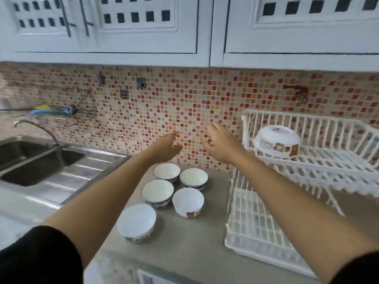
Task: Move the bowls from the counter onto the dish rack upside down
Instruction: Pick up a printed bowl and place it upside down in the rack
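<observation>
1. On the grey counter (196,251), between the steel sink and the rack, five bowls stand mouth up in a loose cluster: two at the back (166,172) (193,178), two in the middle (157,193) (188,201), and one nearest the person (136,222). All five look empty, with white insides; the back pair are just beside each other.
2. One more bowl (276,142) already sits upside down on the upper tier of the white dish rack (315,160), foot ring up, placed that way so water can drain off. It is the only thing on that tier.
3. The rack's lower tray (252,226) holds nothing that can be seen.
4. Both hands hover above the back bowls, near the mosaic backsplash (184,103), touching nothing. The left hand (167,147) has its fingers loosely spread and holds nothing.
5. The right hand (220,144) is likewise empty, fingers spread and slightly curled, just beside the rack's left end.
6. By my judgement one bowl of six is done, and the hands are placed to come down on the next one.
7. The sink basins (39,160) show no dishes; the picture is blurred there.
</observation>
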Demonstrator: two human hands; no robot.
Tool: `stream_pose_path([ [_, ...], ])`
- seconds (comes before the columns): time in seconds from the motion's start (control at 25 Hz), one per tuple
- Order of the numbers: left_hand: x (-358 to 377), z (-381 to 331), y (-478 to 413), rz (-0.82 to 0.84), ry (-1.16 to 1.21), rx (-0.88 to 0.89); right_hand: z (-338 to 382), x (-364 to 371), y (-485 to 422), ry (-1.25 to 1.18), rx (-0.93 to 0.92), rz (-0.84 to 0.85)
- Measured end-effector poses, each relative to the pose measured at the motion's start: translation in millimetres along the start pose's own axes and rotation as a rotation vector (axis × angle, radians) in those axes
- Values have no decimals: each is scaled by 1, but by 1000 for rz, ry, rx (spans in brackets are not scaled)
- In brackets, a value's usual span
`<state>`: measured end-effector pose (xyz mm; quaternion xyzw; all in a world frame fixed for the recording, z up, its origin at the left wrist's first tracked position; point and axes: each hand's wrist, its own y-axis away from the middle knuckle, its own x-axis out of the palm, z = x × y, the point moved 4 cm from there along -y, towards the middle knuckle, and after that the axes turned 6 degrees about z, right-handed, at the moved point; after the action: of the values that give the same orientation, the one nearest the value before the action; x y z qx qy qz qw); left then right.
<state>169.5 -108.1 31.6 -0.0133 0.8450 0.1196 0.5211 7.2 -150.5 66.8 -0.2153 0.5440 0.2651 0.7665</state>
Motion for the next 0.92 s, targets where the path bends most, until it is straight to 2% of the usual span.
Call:
stream_pose_path([
  [0.16,20,8,-11,15,-102,-21,-32,38,1,-84,129,27],
  [0.28,52,29,-12,89,-96,-73,-41,83,15,-216,215,74],
  [0.44,83,51,-11,100,-54,-153,-51,126,22,-279,327,109],
  [0.56,109,70,-14,105,-9,-181,-53,154,17,-284,334,150],
  [0.8,146,113,-43,103,90,-328,-62,231,-24,-437,417,355],
  [0.92,153,121,-50,131,43,-354,-64,242,-30,-470,425,419],
])
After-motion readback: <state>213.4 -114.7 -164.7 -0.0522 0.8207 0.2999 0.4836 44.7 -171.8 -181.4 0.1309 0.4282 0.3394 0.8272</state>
